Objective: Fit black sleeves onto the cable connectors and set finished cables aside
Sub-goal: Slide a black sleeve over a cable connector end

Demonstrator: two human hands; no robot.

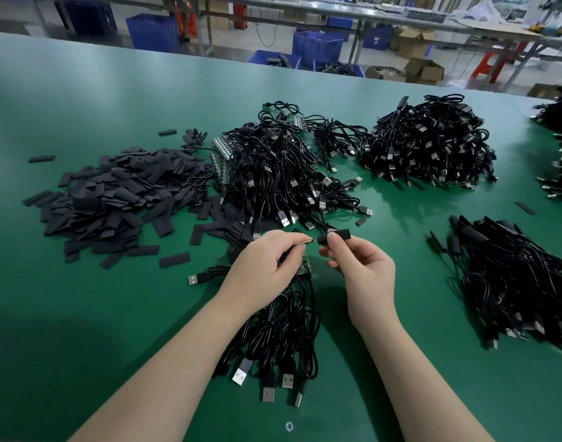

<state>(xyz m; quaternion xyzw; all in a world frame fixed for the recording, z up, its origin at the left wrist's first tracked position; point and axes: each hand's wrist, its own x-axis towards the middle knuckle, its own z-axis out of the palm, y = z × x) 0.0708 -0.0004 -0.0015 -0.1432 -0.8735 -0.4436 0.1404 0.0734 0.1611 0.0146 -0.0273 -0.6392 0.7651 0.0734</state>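
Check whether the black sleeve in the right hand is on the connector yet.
Off: the short black tubular sleeve, pinched in the right hand, sits apart from the connector tip.

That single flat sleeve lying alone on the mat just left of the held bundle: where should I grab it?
Pinch the flat sleeve across its two long edges, coming straight down from above. It lies flat on the green mat with bare mat all round, so both edges look free; the narrow width probably suits a thumb-and-finger pinch.

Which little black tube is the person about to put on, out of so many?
Start at the green table, then find the two hands near its middle. The sleeve is pinched in the right hand, off the table, facing the connector tip the left hand holds. The others lie flat.
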